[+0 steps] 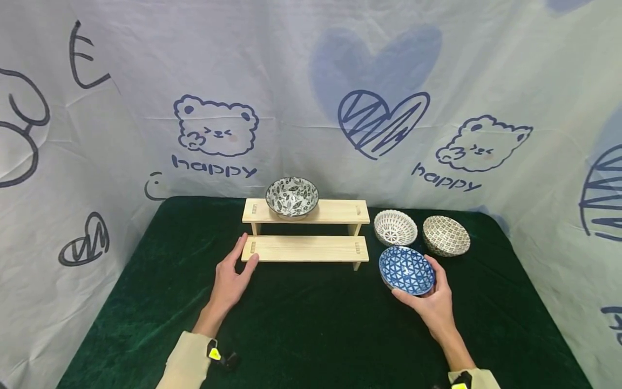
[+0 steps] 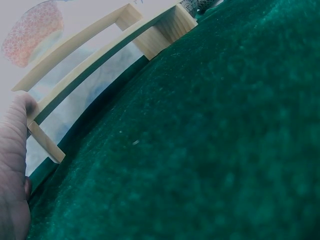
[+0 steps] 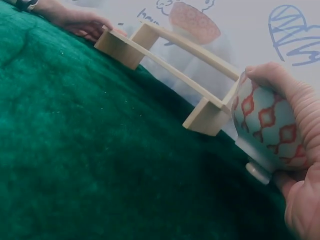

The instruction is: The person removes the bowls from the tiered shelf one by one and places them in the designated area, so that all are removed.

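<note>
My left hand (image 1: 229,281) spans the left end of a two-step wooden stand (image 1: 305,249), thumb at the front edge of the lower step and fingers at its back edge. In the left wrist view the thumb (image 2: 17,120) presses against the step's end. On the right, my right hand (image 1: 434,302) holds a bowl (image 1: 407,270) with a blue triangle pattern inside, thumb and fingers on opposite sides of it. The right wrist view shows this bowl's outside (image 3: 267,117), pale with reddish diamond shapes, its foot tilted toward the cloth.
A dark leaf-patterned bowl (image 1: 292,197) stands on the upper step. Right of the stand sit a white bowl with a lattice pattern (image 1: 396,227) and a tan-patterned bowl (image 1: 446,236). Green cloth (image 1: 311,335) covers the table; a printed white curtain (image 1: 301,65) hangs behind.
</note>
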